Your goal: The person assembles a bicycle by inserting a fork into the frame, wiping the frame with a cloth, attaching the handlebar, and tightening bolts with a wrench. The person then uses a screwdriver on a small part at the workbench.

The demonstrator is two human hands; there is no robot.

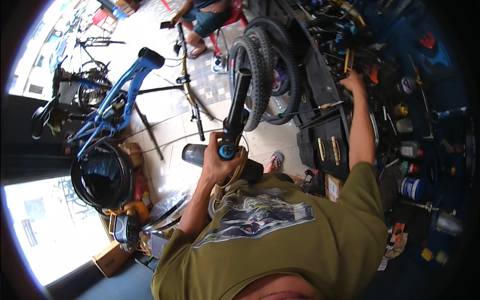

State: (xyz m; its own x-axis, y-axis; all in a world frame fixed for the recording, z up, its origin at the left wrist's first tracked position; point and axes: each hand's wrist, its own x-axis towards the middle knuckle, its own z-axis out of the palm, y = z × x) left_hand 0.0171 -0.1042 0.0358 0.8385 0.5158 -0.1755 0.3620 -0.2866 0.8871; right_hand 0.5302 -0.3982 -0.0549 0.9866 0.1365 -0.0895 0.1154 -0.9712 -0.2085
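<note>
My left hand [218,162] is wrapped round a bicycle suspension fork [234,122] in front of my chest. The fork has a black steerer tube pointing away from me, a round blue cap beside my fingers and a bronze-brown arch below. Out to the right, my right hand [354,81] reaches among the tools on the crowded bench, its fingers bent. Just beyond the fingertips stands a yellow-handled tool [348,59]. Whatever the fingers hold, if anything, is lost among the dark tools.
Several bicycle wheels [250,75] lean against the dark bench [322,75]. A blue bike frame [117,95] stands at left, above black tyres [100,175]. Bottles and a blue-and-white tub [411,188] crowd the right side. A seated person [205,20] is at the far side.
</note>
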